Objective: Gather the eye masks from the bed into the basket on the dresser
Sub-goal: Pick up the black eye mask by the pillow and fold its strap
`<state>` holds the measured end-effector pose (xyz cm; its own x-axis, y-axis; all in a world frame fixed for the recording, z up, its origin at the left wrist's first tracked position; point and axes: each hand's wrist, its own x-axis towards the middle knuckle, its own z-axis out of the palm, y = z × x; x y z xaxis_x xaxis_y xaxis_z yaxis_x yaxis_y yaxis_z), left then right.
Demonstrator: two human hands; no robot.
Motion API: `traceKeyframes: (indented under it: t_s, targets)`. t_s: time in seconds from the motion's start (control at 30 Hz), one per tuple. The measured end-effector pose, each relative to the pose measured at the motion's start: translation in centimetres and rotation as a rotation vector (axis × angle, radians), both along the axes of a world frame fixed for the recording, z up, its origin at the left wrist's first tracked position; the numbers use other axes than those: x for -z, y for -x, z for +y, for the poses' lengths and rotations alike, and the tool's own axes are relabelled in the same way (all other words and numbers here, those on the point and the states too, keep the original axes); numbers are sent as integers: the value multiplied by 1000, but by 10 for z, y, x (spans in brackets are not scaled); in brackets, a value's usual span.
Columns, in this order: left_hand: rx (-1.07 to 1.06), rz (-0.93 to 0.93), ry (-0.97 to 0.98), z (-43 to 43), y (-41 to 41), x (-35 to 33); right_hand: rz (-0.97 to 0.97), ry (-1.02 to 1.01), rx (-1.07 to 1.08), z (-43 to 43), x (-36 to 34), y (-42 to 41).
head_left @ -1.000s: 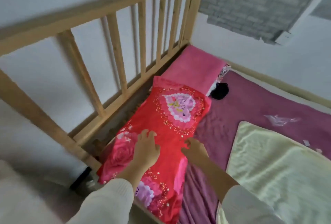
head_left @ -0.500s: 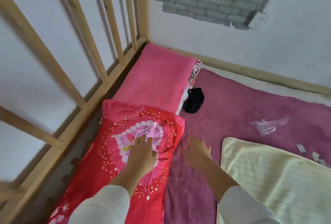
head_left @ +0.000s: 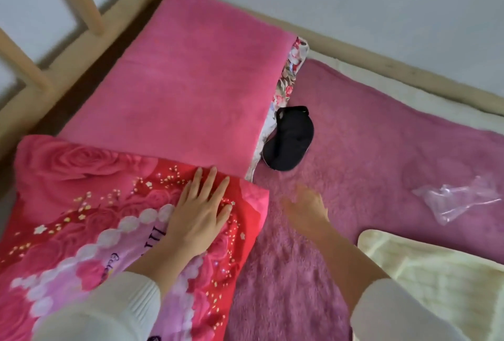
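Lying on the purple blanket [head_left: 381, 128] of the bed, the black eye mask [head_left: 289, 138] rests just beside the edge of the pink pillow [head_left: 188, 76], touching its flowered side, and no hand touches it. The right hand [head_left: 305, 204] is nearest, on the near side of the mask and apart from it, blurred, with fingers loosely spread over the blanket and holding nothing. The left hand [head_left: 201, 209] lies flat and open on the red rose-printed pillow [head_left: 81, 204], farther from the mask, while a crumpled clear plastic bag [head_left: 458, 198] and a cream blanket [head_left: 436, 272] lie to the right.
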<state>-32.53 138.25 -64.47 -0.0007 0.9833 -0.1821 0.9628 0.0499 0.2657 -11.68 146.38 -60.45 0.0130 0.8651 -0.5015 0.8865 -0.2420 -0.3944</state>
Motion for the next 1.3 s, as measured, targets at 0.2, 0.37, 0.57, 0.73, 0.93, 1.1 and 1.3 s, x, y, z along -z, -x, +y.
traceKeyframes:
  t_s: [0.2, 0.37, 0.57, 0.73, 0.93, 1.1, 1.3]
  targets:
    - [-5, 14, -117, -4, 0, 30, 177, 32, 489, 66, 58, 23]
    - [-7, 6, -134, -3, -1, 38, 196, 64, 703, 82, 77, 27]
    - [-46, -158, 87, 5, 4, 24, 602, -199, 870, 22, 24, 13]
    - [-332, -672, 170, -8, -11, -53, 632, -307, 729, -43, -61, -15]
    - [-372, -768, -130, -64, -24, -164, 563, -356, 314, -114, -178, -48]
    - [3, -683, -12, -129, -40, -248, 544, -332, 52, -182, -260, -42]
    - [-21, -649, -129, -201, -53, -317, 578, -449, -38, -266, -315, -34]
